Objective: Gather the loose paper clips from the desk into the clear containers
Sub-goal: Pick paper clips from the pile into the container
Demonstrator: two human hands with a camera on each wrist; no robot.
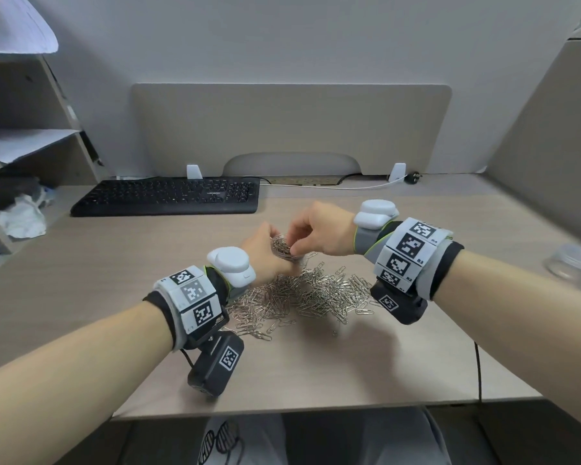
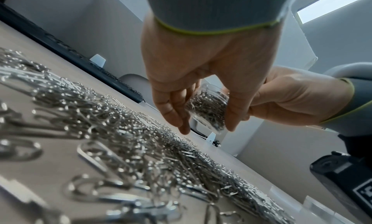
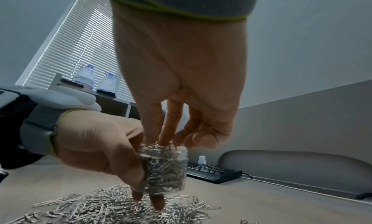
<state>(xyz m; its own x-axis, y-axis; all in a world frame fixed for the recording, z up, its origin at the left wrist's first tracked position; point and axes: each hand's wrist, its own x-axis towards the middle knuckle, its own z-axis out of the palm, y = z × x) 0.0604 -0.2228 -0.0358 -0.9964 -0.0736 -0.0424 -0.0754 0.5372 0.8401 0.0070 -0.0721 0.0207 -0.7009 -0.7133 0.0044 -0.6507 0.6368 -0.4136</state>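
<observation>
Head view shows one small clear jar (image 1: pixel 284 250) packed with silver paper clips, held by the left hand (image 1: pixel 265 260) above the tabletop (image 1: pixel 416 347), fingers wrapped round its wall. The right hand (image 1: pixel 319 233) is at the jar's open mouth, thumb and fingertips (image 3: pixel 161 138) pressed down into the clips at the rim; whether they pinch a clip cannot be told. A loose pile of paper clips (image 1: pixel 302 297), too many to count, lies just below both hands. A second clear container (image 1: pixel 572 265) stands well apart at the right edge. One black keyboard (image 1: pixel 168 196) lies behind; its logo is too blurred to read. The right wristband's tags read R2, R3.
</observation>
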